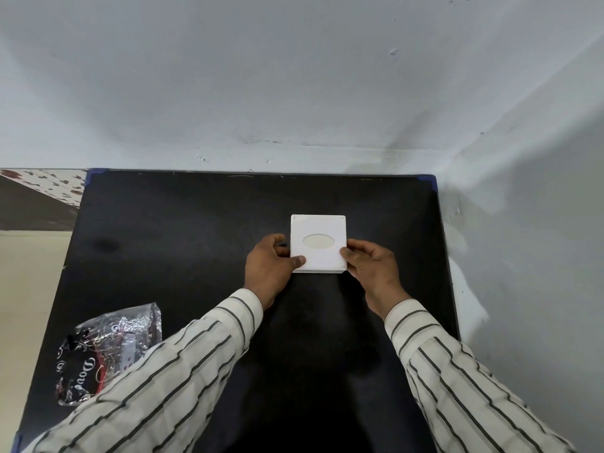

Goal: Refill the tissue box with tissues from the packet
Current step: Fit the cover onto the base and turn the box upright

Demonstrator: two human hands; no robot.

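Note:
A square white tissue box (318, 228) with an oval opening in its top sits on the black table (183, 223), a little right of the middle. My left hand (269, 269) grips its left side, thumb on the near left corner of the top. My right hand (372, 268) grips its right side, thumb on the top's right edge. The tissue packet (108, 351), a crinkled clear plastic wrapper with black and red print, lies at the table's near left, apart from both hands and partly behind my left sleeve.
A pale wall (294, 93) stands right behind the table's far edge and another along its right side. Beyond the table's left edge is a beige floor (29, 289) and a speckled tile strip (49, 184).

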